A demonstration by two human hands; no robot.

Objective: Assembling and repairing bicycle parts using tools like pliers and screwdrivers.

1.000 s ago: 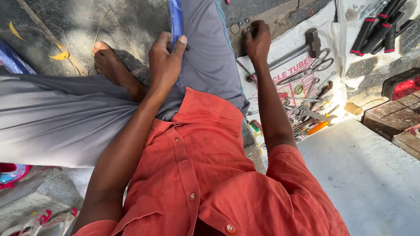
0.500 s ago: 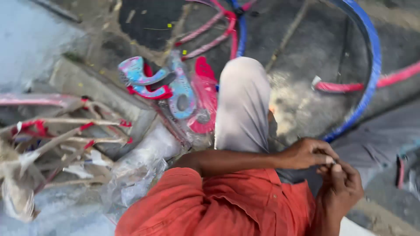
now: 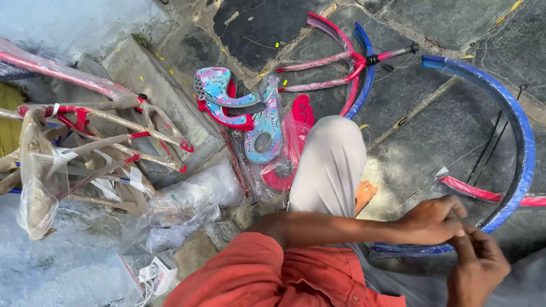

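I sit on the stone ground in an orange shirt and grey trousers, one bent knee (image 3: 330, 165) in the middle of the view. My left hand (image 3: 432, 220) reaches right across my lap. My right hand (image 3: 478, 267) meets it from below. Both pinch a small thin piece where their fingertips touch, too small to identify. They are just inside the near edge of a blue bicycle rim (image 3: 520, 131) that lies flat. Thin dark spokes (image 3: 483, 156) run toward the hands. A plastic-wrapped pink bar (image 3: 475, 190) lies inside the rim, next to my left hand.
Pink and blue mudguards with a pink stay (image 3: 347, 62) lie ahead of my knee. Wrapped patterned chain-guard pieces (image 3: 250, 113) lie to its left. Paper-wrapped red bicycle frames (image 3: 85, 148) are stacked at far left beside a stone kerb (image 3: 153, 79), with clear plastic bags (image 3: 182, 210) below.
The view has swung from a cloth of tools to the bicycle parts. Both hands, held apart a second ago, are now joined at the blue rim.
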